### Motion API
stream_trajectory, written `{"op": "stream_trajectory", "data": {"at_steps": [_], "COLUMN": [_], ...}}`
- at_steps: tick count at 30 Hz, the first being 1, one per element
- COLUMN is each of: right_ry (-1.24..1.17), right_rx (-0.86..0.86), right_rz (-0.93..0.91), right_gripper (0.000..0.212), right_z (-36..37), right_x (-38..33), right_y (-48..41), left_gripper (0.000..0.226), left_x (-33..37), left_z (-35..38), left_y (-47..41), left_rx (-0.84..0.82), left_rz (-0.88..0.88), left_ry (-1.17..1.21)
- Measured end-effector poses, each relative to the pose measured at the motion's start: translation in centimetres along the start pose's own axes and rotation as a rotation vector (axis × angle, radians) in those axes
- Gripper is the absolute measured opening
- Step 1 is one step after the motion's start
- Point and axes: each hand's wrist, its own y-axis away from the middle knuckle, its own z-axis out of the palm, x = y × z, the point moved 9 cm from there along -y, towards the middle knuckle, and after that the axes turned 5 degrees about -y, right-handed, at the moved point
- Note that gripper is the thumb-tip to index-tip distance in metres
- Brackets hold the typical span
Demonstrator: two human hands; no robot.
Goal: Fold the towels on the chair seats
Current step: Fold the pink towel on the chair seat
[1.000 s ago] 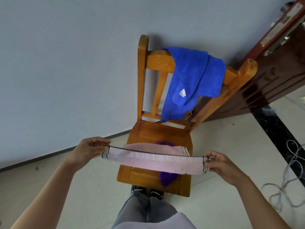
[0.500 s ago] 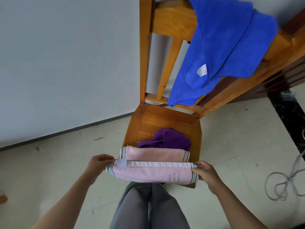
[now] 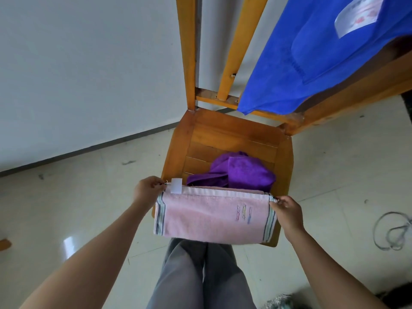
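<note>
Three towels on one chair (image 3: 223,134), seen from above.
The folded towel (image 3: 211,217) spans the front of the seat, its near part hanging over the front edge; the left hand (image 3: 147,190) pinches its far left corner, the right hand (image 3: 287,210) its far right corner; the crumpled towel (image 3: 240,172) lies on the seat just behind it, toward the right; the draped towel (image 3: 312,63) hangs over the backrest at the right; the wall (image 3: 89,63) stands behind and left; a coiled cable (image 3: 392,230) lies on the floor (image 3: 334,175) well to the right.
</note>
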Motion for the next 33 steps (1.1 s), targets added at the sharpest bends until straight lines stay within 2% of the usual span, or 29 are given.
{"op": "stream_trajectory", "data": {"at_steps": [12,14,16,19,23,25,28,31,33], "right_ry": [-0.067,-0.049,-0.033,-0.059,-0.103,-0.14,-0.275,-0.369,-0.391], "right_rx": [-0.115,-0.134,-0.144,-0.158,-0.187,-0.215,-0.283,-0.339,-0.325], "right_rz": [0.036,0.05,0.062,0.081,0.085,0.073,0.012,-0.046,-0.084], "right_gripper": [0.017,0.014,0.015,0.016,0.013,0.017,0.035,0.058,0.059], "right_z": [2.0,2.2,2.2,1.7,0.2,-0.9,-2.4,-3.8,-4.9], "right_x": [0.0,0.1,0.1,0.2,0.7,1.5,2.1,1.7,1.3], "right_y": [-2.2,-2.1,-2.0,-1.6,-0.6,0.2,2.1,4.2,5.0], "left_gripper": [0.033,0.038,0.036,0.03,0.018,0.008,0.016,0.029,0.031], "left_x": [1.2,0.8,0.3,0.0,0.7,1.6,2.9,3.7,4.2], "left_z": [2.8,2.9,2.9,2.3,0.7,-0.5,-2.8,-4.2,-4.9], "left_y": [-1.6,-1.2,-1.0,-0.8,0.5,2.1,4.9,7.2,8.0], "left_rx": [-0.093,-0.107,-0.133,-0.13,-0.115,-0.113,-0.073,-0.079,-0.086], "left_rz": [0.182,0.185,0.174,0.168,0.185,0.252,0.325,0.325,0.307], "left_ry": [-0.666,-0.805,-0.841,-0.761,-0.413,-0.291,-0.137,0.024,0.123]}}
